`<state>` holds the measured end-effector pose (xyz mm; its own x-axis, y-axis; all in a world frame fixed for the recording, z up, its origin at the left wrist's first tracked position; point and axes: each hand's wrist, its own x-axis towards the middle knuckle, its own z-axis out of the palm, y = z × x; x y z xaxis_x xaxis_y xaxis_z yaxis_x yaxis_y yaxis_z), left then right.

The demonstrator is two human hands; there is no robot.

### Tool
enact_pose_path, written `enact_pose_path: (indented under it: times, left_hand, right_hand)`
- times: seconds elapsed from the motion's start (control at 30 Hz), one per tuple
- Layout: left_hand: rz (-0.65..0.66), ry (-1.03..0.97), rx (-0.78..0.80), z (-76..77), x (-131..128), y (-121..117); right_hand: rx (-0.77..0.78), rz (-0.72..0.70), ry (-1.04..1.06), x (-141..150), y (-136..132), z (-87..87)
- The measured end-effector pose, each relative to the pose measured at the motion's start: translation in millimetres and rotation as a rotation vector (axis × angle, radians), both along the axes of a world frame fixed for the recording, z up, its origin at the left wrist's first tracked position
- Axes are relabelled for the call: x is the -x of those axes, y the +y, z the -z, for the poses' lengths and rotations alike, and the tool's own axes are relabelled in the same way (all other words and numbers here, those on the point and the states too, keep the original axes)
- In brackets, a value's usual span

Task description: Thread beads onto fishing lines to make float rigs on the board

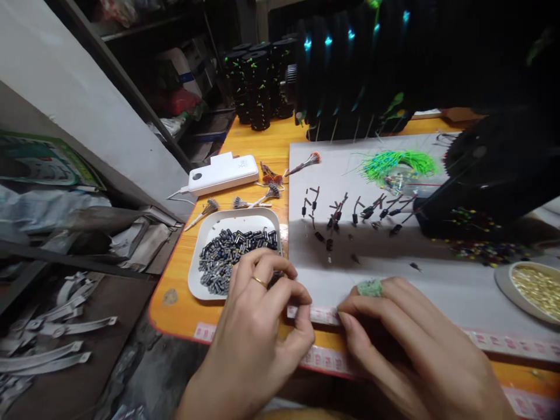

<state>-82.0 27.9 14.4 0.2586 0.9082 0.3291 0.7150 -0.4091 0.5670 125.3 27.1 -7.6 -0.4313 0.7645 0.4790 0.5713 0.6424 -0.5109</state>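
My left hand (258, 326) rests at the near edge of the orange table (258, 143), fingers curled and pinched together, a gold ring on one finger. What the fingertips hold is too small to make out. My right hand (406, 338) lies beside it on the grey mat (394, 268), fingers curled, one fingertip wrapped in green tape. The two hands almost touch. Just beyond my left hand stands a white tray (205, 233) full of small dark cylindrical parts. Several small black parts with wire stems (350, 213) lie scattered on the mat.
A white power bank (221, 173) lies behind the tray, with feathered sticks (258, 201) near it. Green strands (394, 164) and tall black racks (350, 76) fill the back. A dish of gold pieces (536, 286) sits at the right. Cluttered shelves stand at the left.
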Motion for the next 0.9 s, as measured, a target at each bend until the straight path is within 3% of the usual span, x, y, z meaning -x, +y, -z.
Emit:
enact_pose_path:
  times: [0.37,0.9]
  left_hand:
    - [-0.014,0.011,0.08,-3.1,0.5,0.0]
    - [-0.028,-0.034,0.006,7.4,-1.4,0.9]
  right_hand:
    - [-0.023,-0.044,-0.075,-3.9,0.6,8.3]
    - [-0.05,0.098,-0.159,-4.0,-7.7,1.1]
